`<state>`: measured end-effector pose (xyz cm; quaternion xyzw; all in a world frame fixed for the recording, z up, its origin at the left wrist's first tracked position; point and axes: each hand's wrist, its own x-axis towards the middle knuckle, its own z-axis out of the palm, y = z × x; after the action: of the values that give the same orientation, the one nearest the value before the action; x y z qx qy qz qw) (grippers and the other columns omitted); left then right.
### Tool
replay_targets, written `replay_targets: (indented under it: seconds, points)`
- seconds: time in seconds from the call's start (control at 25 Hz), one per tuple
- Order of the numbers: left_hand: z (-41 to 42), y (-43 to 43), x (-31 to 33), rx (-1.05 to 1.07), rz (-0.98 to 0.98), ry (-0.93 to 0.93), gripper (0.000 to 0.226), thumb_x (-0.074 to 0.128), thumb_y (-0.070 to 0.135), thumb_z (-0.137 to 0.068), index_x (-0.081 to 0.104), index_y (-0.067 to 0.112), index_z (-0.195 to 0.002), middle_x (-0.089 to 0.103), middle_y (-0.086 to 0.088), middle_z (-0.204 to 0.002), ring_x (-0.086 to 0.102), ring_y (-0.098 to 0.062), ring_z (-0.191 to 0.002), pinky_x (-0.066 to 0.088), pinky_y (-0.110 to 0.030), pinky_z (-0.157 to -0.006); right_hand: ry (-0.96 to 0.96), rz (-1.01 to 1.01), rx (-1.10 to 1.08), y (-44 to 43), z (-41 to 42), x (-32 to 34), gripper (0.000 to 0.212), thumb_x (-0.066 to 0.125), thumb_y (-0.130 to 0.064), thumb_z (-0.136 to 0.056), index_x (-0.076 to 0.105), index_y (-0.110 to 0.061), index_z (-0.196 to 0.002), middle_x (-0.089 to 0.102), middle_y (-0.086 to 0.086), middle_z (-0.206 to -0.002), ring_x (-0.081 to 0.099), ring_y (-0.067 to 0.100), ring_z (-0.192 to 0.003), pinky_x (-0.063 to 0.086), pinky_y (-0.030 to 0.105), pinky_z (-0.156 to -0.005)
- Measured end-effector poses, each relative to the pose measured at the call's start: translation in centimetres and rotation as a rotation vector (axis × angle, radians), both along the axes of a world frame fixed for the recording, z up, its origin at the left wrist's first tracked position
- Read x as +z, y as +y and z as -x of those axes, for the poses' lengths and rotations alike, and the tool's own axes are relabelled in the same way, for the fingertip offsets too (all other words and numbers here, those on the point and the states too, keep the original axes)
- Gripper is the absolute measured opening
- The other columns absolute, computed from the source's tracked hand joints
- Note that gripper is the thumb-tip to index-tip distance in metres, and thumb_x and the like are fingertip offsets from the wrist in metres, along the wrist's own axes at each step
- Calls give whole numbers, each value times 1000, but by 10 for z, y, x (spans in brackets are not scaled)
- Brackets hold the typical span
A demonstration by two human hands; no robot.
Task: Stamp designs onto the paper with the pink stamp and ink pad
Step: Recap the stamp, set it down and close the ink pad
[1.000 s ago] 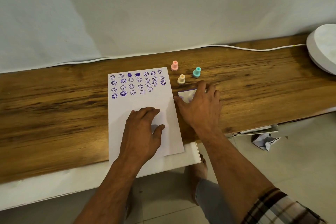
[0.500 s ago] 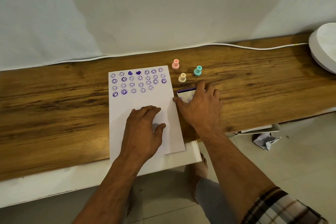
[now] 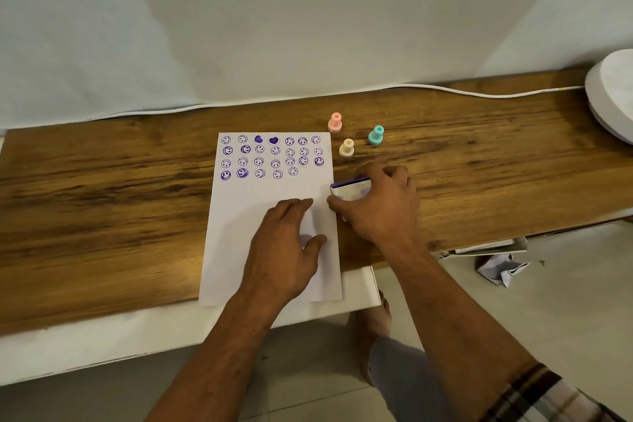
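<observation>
A white paper (image 3: 270, 188) lies on the wooden table (image 3: 102, 202), its top rows filled with several purple smiley and heart prints. My left hand (image 3: 284, 247) lies flat on the lower half of the paper, fingers spread. Just right of the sheet, my right hand (image 3: 380, 209) covers and grips the white ink pad (image 3: 349, 190) with its purple edge. The pink stamp (image 3: 335, 122) stands upright beyond the paper's top right corner, apart from both hands.
A yellow stamp (image 3: 346, 148) and a teal stamp (image 3: 376, 136) stand near the pink one. A white cable (image 3: 445, 90) runs along the back edge to a white round object (image 3: 613, 96) at far right. Crumpled paper (image 3: 501, 269) lies on the floor.
Both hands stay nearly where they were. The ink pad under my right hand shows a little more of its top face.
</observation>
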<state>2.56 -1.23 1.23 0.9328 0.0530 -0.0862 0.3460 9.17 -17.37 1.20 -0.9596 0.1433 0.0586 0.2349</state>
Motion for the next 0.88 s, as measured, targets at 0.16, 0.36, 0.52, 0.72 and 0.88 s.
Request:
replay_targets:
  seconds: [0.16,0.36,0.52,0.72,0.88]
  points:
    - [-9,-2,5,108,456,154,75,83,25,-82,45,37,-146,64,9,-134,68,-7,-99,56,-20,-86,-105,-282,44,10,16,19,70,87,-66,-65,65,-38,-125,54,-1,-127,51,22,-122,55,41,-91]
    - [-9,2,4,149,626,120,77,83,6,-80,50,35,-142,64,8,-131,69,-16,-107,62,-24,-84,-46,-360,75,21,26,27,70,91,-62,-65,67,-37,-125,49,-3,-126,48,22,-126,56,43,-95]
    - [-8,2,3,150,655,105,76,87,9,-76,52,35,-139,64,14,-124,69,-12,-104,54,-7,-72,-20,-311,108,21,26,25,74,91,-64,-65,66,-37,-129,51,1,-135,45,21,-128,53,42,-99]
    - [-11,10,6,181,724,114,71,87,10,-76,55,33,-135,74,8,-120,74,-9,-101,62,-25,-84,28,-693,4,2,13,20,43,87,-42,-81,72,-35,-121,69,-13,-119,65,7,-110,60,33,-88]
    - [-13,12,6,182,726,109,71,87,11,-75,54,35,-133,72,14,-117,71,-4,-104,62,-24,-81,243,-1002,-155,-15,8,17,30,87,-37,-77,80,-20,-101,83,-5,-95,79,12,-90,61,23,-67]
